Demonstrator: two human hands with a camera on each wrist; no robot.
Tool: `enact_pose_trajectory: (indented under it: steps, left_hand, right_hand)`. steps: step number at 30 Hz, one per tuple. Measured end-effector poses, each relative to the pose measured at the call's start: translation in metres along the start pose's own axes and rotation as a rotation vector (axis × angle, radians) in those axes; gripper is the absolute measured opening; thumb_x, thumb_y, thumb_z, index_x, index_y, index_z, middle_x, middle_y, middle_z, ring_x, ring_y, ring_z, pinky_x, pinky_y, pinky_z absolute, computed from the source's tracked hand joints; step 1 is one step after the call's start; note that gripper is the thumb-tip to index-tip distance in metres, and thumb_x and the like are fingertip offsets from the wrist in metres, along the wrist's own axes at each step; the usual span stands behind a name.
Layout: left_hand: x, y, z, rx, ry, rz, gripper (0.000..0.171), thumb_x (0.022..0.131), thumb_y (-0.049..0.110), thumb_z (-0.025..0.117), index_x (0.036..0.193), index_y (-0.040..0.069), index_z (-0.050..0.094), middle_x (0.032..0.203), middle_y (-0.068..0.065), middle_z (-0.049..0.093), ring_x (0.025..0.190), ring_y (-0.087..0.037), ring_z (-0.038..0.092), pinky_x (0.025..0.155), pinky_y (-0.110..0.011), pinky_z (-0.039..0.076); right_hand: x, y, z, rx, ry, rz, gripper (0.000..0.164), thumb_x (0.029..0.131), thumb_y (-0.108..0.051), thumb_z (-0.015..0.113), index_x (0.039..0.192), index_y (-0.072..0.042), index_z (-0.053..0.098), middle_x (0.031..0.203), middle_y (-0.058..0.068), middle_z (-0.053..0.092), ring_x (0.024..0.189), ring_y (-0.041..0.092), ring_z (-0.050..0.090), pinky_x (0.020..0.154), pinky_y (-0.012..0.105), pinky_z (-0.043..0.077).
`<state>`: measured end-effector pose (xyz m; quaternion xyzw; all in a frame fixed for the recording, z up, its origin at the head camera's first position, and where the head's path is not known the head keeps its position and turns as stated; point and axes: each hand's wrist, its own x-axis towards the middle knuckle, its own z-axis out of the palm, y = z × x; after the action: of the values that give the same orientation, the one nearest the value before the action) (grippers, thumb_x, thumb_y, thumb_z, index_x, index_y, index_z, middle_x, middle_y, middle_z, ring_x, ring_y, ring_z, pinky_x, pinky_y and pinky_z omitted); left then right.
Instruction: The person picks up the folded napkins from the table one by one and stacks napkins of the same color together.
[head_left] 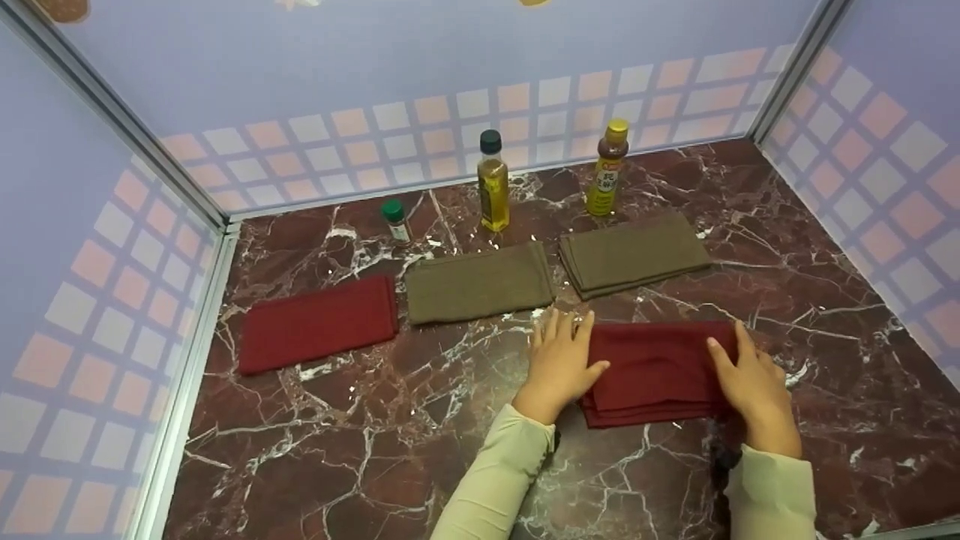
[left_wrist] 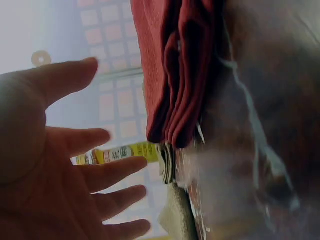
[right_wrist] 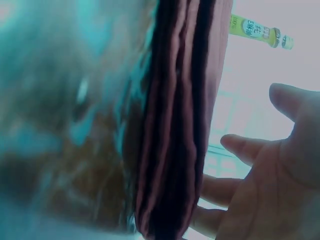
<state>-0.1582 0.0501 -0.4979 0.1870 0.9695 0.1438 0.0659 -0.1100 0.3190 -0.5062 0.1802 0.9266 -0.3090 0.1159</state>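
A folded dark red cloth (head_left: pixel 652 367) lies on the marble-patterned table between my two hands, its stacked layers showing along the near edge. My left hand (head_left: pixel 559 364) is at its left side, fingers straight and spread. At the opposite side my right hand (head_left: pixel 754 382) has its fingers extended by the right edge. In the left wrist view, the open palm (left_wrist: pixel 65 155) faces the layered end of the red cloth (left_wrist: pixel 175 75). The right wrist view shows straight fingers (right_wrist: pixel 240 147) beside the thick folds (right_wrist: pixel 175 125).
Another folded red cloth (head_left: pixel 319 326) lies at the left, with two olive cloths (head_left: pixel 480 285) in a row beside it. Behind them stand a small green-capped jar (head_left: pixel 397 223), a dark-capped oil bottle (head_left: pixel 493 187) and a yellow-capped bottle (head_left: pixel 606 172). Patterned walls enclose the table (head_left: pixel 300 465).
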Motion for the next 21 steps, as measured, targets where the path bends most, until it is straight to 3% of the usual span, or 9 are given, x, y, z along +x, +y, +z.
enact_pose_trajectory:
  steps: [3,7,17,21]
  left_hand:
    - [0.001,0.003,0.004,0.029,-0.052,-0.001,0.077,0.093,0.053,0.062,0.157,0.024,0.031,0.154,-0.011,0.038,0.145,-0.032,0.03,0.116,-0.05,0.024]
    - [0.004,0.004,0.01,0.045,-0.07,-0.008,0.079,0.091,0.051,0.065,0.157,0.023,0.031,0.149,-0.01,0.044,0.139,-0.03,0.04,0.11,-0.045,0.036]
    - [0.012,0.001,0.017,0.135,0.011,-0.018,0.072,0.087,0.047,0.073,0.147,0.016,0.048,0.137,-0.008,0.051,0.124,-0.025,0.048,0.099,-0.039,0.044]
    - [0.013,-0.004,0.017,0.084,0.015,-0.03,0.066,0.081,0.044,0.079,0.135,0.012,0.058,0.127,-0.008,0.056,0.117,-0.025,0.053,0.095,-0.038,0.046]
  right_hand:
    - [-0.005,0.003,-0.001,-0.021,0.001,-0.002,0.084,0.1,-0.064,0.025,0.159,-0.01,-0.001,0.151,0.043,0.014,0.131,0.068,0.014,0.099,0.078,0.021]
    - [-0.008,0.006,-0.002,-0.041,0.012,-0.01,0.085,0.1,-0.063,0.03,0.159,-0.009,0.002,0.149,0.045,0.015,0.129,0.068,0.017,0.098,0.077,0.024]
    - [-0.012,0.009,-0.002,-0.031,0.041,0.006,0.083,0.1,-0.059,0.038,0.159,-0.007,0.011,0.144,0.046,0.019,0.124,0.067,0.025,0.095,0.074,0.029]
    - [-0.011,0.009,-0.001,-0.036,0.051,0.0,0.081,0.1,-0.055,0.042,0.158,-0.006,0.015,0.143,0.046,0.02,0.124,0.068,0.026,0.096,0.074,0.029]
